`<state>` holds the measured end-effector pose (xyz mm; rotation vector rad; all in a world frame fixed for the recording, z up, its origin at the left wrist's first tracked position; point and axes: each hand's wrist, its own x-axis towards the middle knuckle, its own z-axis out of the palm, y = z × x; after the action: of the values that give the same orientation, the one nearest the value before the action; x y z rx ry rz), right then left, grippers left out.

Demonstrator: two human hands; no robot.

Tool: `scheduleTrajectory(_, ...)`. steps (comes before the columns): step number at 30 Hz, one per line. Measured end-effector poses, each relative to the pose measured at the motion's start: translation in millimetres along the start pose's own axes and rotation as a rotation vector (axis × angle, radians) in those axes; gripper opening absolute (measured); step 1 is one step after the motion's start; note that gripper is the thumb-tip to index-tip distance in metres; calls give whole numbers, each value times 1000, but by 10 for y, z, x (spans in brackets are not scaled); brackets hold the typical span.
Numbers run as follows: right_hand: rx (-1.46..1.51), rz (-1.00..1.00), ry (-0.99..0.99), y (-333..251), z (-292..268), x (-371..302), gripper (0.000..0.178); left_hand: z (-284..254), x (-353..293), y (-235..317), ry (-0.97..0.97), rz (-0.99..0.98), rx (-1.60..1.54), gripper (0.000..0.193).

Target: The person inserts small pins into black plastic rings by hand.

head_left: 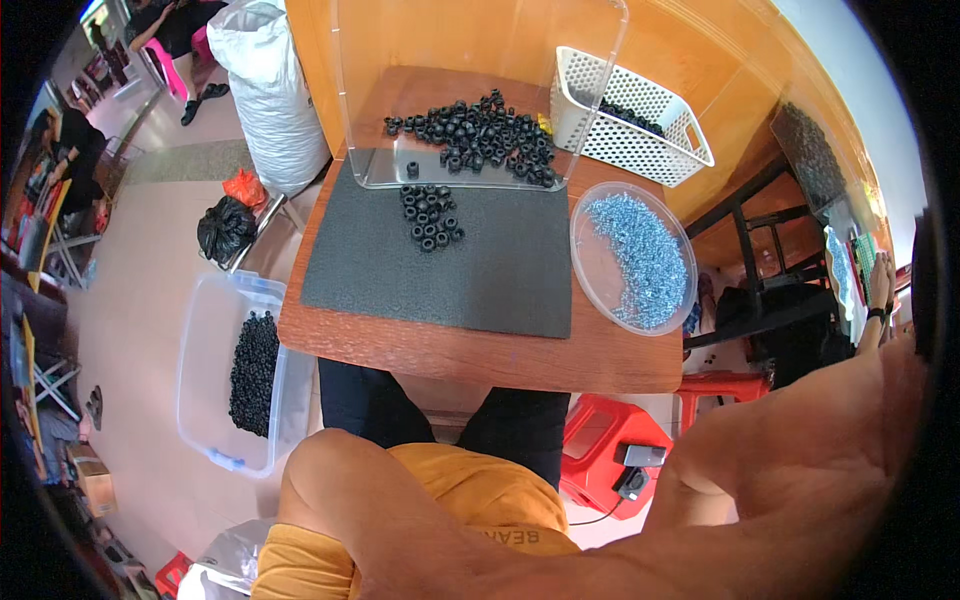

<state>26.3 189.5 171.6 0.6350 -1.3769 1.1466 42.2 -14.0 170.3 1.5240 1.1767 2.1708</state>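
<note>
My left arm [335,490] bends at the elbow and crosses in front of my orange shirt [470,475] toward the right; its hand does not show. Bare skin of a raised arm [790,460] fills the lower right, very close, and my right hand cannot be made out. Neither hand touches the table [480,370]. On its dark mat [370,270] lies a cluster of small black ring-shaped pieces [430,220]. More black pieces [480,135] lie in a clear plastic bin [385,170] tipped toward me. At the right, a round clear tray [595,285] holds tiny light-blue pieces [645,260].
A white perforated basket [650,155] stands back right. On the floor at left is a clear tub [205,370] with black pieces. A white sack [265,100] and red stool [610,440] flank the table. A banded hand [880,285], seemingly another person's, shows far right.
</note>
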Motion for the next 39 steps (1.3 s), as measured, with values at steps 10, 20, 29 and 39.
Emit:
scheduleTrajectory(10, 27, -24, -20, 48, -24, 148, 69, -111, 39, 82, -5, 19, -129, 17)
scheduleTrajectory(20, 39, -38, 17, -15, 2, 145, 63, -220, 112, 195, -49, -8, -249, 23)
scheduleTrajectory(29, 49, -54, 72, -39, 1, 109, 58, -229, 167, 265, -100, -46, -349, 28)
scheduleTrajectory(39, 0, -47, 93, -228, -168, 85, 52, -233, 46, 413, -125, -36, -471, 29)
